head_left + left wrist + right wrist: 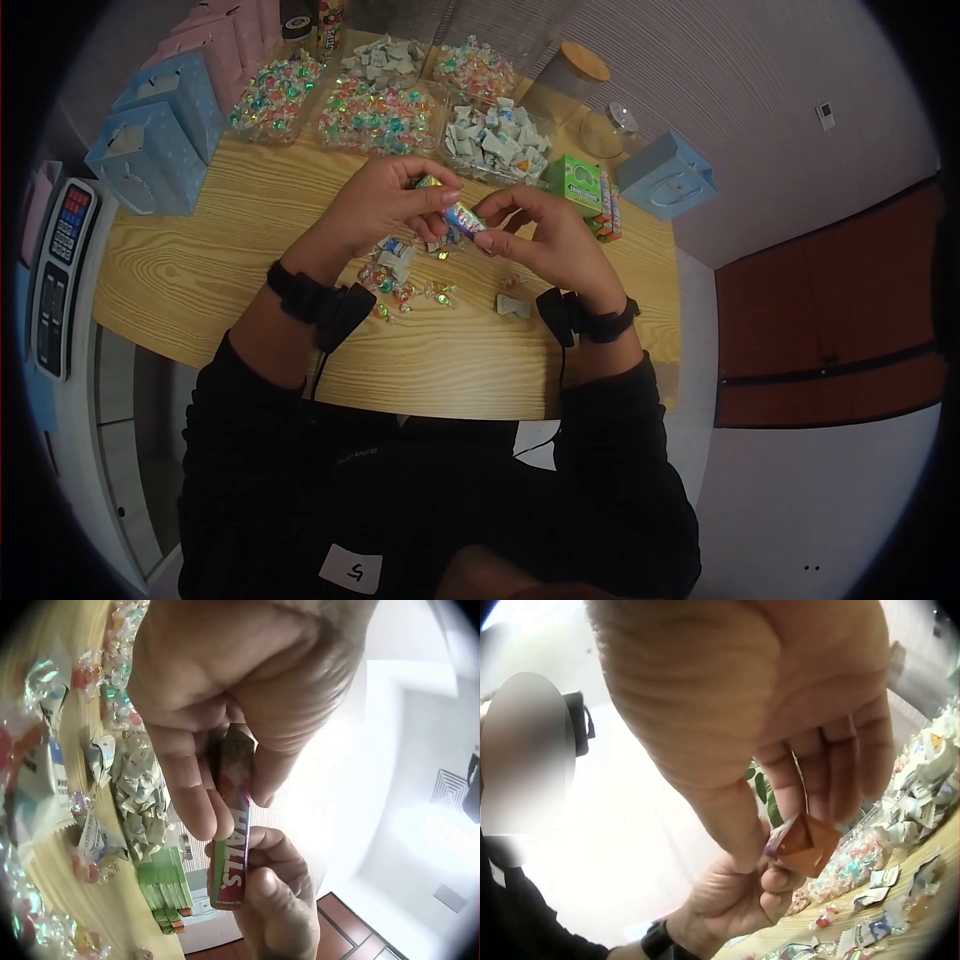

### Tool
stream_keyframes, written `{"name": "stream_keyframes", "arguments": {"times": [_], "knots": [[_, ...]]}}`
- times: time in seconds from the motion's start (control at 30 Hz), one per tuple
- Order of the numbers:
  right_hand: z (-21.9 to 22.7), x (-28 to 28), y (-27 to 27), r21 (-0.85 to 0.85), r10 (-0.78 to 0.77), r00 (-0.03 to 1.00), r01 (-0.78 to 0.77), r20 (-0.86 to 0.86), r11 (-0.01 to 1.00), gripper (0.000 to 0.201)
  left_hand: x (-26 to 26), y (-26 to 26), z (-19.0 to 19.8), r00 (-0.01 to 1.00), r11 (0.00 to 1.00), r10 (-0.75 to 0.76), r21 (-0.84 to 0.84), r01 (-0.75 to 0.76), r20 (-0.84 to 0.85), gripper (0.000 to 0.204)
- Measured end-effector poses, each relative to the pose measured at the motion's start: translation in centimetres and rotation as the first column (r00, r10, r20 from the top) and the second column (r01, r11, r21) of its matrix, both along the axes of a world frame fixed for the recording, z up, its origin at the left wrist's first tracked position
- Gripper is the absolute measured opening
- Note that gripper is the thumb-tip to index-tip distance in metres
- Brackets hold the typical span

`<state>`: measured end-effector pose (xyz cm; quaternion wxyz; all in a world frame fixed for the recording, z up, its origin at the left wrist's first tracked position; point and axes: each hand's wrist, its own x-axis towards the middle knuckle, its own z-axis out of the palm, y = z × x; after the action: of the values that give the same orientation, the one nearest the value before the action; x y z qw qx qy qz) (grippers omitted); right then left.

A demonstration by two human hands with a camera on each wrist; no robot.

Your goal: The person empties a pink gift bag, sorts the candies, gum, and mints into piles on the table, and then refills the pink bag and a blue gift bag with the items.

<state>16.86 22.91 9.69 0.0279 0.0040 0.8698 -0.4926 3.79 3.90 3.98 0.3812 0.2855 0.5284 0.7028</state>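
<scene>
A small candy stick with a HALLS label (463,220) is held between both hands above the table. My left hand (395,203) pinches its upper left end, and my right hand (545,240) pinches the other end. In the left wrist view the stick (231,862) hangs from the left hand (240,682), with the right hand's (281,900) thumb and fingers at its lower end. The right wrist view shows the stick's orange folded end (806,846) by the right hand's (765,697) fingers, the left hand (731,896) behind it. Loose candies (400,280) lie below.
Clear bins of wrapped candy (375,118) line the table's back. Blue gift bags (150,160) stand at left, another blue bag (668,178) at right beside green boxes (582,187). A wooden-lidded jar (570,80) is behind. One white packet (513,305) lies near the right wrist.
</scene>
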Motion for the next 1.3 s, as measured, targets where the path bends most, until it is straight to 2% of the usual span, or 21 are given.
{"name": "stream_keyframes", "arguments": {"times": [0.07,0.2,0.23,0.27,0.33,0.37,0.43,0.5,0.57,0.67,0.77,0.9,0.97,1.3], "knots": [[0.1,0.2,-0.8,0.358,0.078,0.962,0.022,-0.261,0.934,0.027,0.1,0.2,0.0,1.000,0.999,0.005,-0.044,-0.006,-0.025,0.025],[0.6,0.7,-0.7,0.387,0.019,0.959,0.097,-0.284,0.917,0.027,0.9,0.4,0.5,1.000,0.999,0.015,-0.034,-0.015,-0.019,0.029],[1.0,0.9,0.1,0.354,-0.043,0.955,0.150,-0.295,0.923,0.028,0.8,0.4,0.6,1.000,1.000,0.000,-0.023,0.000,-0.022,0.029],[1.6,1.1,1.1,0.318,-0.103,0.947,0.203,-0.305,0.926,0.029,0.5,0.3,0.5,0.998,0.998,0.048,-0.032,-0.049,-0.048,0.030],[2.3,1.4,4.5,0.275,-0.294,0.867,0.420,-0.402,0.865,0.028,-0.1,-0.1,0.7,0.986,0.989,0.131,-0.060,-0.138,-0.100,0.027],[2.1,1.5,6.9,0.222,-0.404,0.801,0.534,-0.441,0.816,0.027,-0.5,-0.2,0.4,0.987,0.990,0.122,-0.054,-0.128,-0.100,0.027],[0.9,2.0,12.6,0.182,-0.524,0.703,0.664,-0.480,0.725,0.027,-1.4,-0.6,-0.3,0.975,0.981,0.186,-0.031,-0.191,-0.123,0.024],[0.4,2.8,15.6,0.234,-0.640,0.660,0.745,-0.393,0.625,0.027,-1.6,-0.7,-0.5,0.976,0.982,0.183,-0.025,-0.187,-0.117,0.021],[-1.0,3.1,17.7,0.248,-0.666,0.648,0.759,-0.368,0.602,0.028,-1.8,-0.7,-0.7,0.976,0.983,0.176,-0.037,-0.182,-0.129,0.020],[-1.6,3.1,17.9,0.288,-0.674,0.707,0.705,-0.214,0.648,0.030,-1.9,-0.6,-1.0,0.975,0.984,0.160,-0.058,-0.171,-0.156,0.019],[-2.4,2.8,18.2,0.313,-0.636,0.752,0.654,-0.171,0.689,0.028,-1.9,-0.6,-1.2,0.974,0.982,0.156,-0.081,-0.171,-0.166,0.018],[-2.2,3.1,17.9,0.325,-0.596,0.791,0.605,-0.138,0.727,0.025,-1.9,-0.5,-1.3,0.972,0.982,0.149,-0.088,-0.167,-0.180,0.018],[-2.2,3.0,17.9,0.424,-0.557,0.824,0.545,-0.109,0.723,0.023,-1.8,-0.5,-1.3,0.969,0.980,0.148,-0.101,-0.170,-0.197,0.018],[-3.1,2.5,18.8,0.360,-0.561,0.821,0.558,-0.107,0.748,0.020,-2.6,-0.8,-1.6,0.957,0.964,0.185,-0.150,-0.221,-0.223,0.018]]}}
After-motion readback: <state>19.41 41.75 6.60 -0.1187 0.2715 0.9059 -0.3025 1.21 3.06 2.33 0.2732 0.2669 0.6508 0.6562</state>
